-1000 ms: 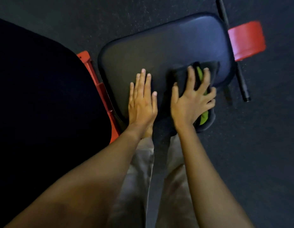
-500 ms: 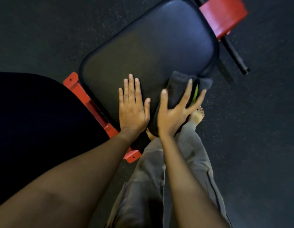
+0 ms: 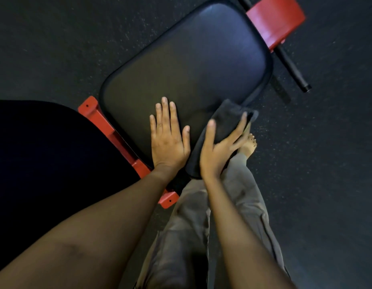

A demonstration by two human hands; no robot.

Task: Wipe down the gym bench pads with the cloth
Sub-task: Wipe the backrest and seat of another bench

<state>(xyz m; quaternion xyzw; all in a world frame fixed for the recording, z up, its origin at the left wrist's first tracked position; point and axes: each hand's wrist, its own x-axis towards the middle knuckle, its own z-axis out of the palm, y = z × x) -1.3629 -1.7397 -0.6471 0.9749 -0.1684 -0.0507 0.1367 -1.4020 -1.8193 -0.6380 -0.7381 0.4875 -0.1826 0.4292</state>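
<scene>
A black padded bench seat [image 3: 187, 65] fills the upper middle of the view, tilted on a diagonal. My left hand [image 3: 168, 138] lies flat on its near edge, fingers straight and together. A dark cloth [image 3: 224, 124] hangs over the pad's near right edge. My right hand [image 3: 220, 147] presses on the cloth with fingers spread over it. A second, larger black pad [image 3: 41, 151] lies at the left, mostly in shadow.
The red bench frame [image 3: 110, 130] runs between the two pads. A red bracket [image 3: 274, 19] and a black bar [image 3: 291, 67] stick out at the top right. My trouser legs [image 3: 191, 226] and a bare foot [image 3: 248, 144] stand on the dark speckled floor.
My right hand has slid the cloth back from the pad's top to its near right edge. The left hand stayed flat on the pad. The view has swung, so the pad looks more diagonal.
</scene>
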